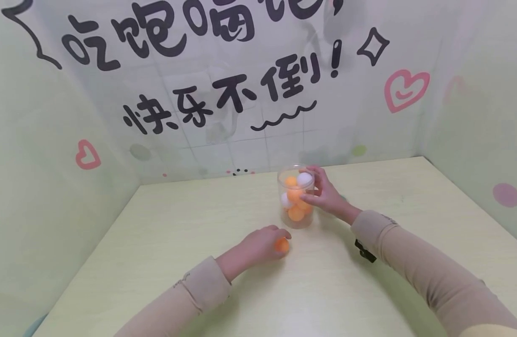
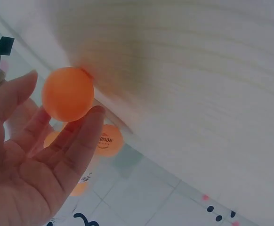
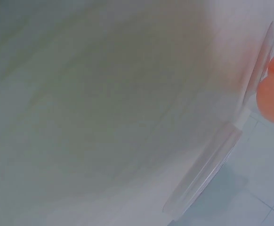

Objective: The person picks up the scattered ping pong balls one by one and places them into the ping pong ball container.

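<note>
A clear plastic jar (image 1: 297, 221) stands upright on the table, holding several orange and white ping-pong balls (image 1: 296, 213). My right hand (image 1: 326, 194) grips the jar's right side near the top, thumb in front and fingers partly hidden behind it. Just in front of the jar, my left hand (image 1: 260, 244) holds an orange ping-pong ball (image 2: 68, 94) between thumb and fingertips, low over the table. Only the jar's lower edge and some orange balls (image 3: 273, 96) show at the right of the right wrist view.
A clear, flat lid-like piece (image 3: 204, 170) lies on the table (image 1: 191, 210) near the jar. Behind the table hangs a pale sheet (image 1: 225, 145) with black writing and pink hearts. A black device (image 1: 365, 251) is strapped under the right wrist.
</note>
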Available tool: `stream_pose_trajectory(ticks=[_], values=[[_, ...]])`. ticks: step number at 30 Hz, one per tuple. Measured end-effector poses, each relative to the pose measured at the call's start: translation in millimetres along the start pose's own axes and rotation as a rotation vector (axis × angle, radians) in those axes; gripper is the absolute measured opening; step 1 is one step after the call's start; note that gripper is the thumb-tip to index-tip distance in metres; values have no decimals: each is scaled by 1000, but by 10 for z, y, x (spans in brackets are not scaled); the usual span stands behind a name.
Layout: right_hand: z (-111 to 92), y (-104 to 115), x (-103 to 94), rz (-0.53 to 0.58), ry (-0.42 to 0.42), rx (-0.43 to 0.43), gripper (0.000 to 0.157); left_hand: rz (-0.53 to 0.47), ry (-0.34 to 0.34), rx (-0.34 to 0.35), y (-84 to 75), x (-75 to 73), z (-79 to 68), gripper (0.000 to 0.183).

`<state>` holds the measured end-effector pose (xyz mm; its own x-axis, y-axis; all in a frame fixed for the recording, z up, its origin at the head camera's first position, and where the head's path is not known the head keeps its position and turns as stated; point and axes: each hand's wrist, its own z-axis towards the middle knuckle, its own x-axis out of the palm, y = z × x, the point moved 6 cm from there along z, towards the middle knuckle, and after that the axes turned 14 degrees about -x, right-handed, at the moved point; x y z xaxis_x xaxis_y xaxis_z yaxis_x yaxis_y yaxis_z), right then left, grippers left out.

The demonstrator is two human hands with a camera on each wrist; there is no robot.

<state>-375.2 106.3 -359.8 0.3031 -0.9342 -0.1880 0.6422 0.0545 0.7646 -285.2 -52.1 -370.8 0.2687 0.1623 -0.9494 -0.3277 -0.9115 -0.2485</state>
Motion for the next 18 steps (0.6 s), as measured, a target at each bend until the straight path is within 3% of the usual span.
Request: stream_pose_trajectory(ticks=[10, 18], values=[[-4, 4, 5, -10, 2, 7, 68, -34, 50, -69, 83, 62, -52, 27], [-10, 0, -5, -7, -9, 1, 70, -46, 24, -63, 90, 21, -55, 28]])
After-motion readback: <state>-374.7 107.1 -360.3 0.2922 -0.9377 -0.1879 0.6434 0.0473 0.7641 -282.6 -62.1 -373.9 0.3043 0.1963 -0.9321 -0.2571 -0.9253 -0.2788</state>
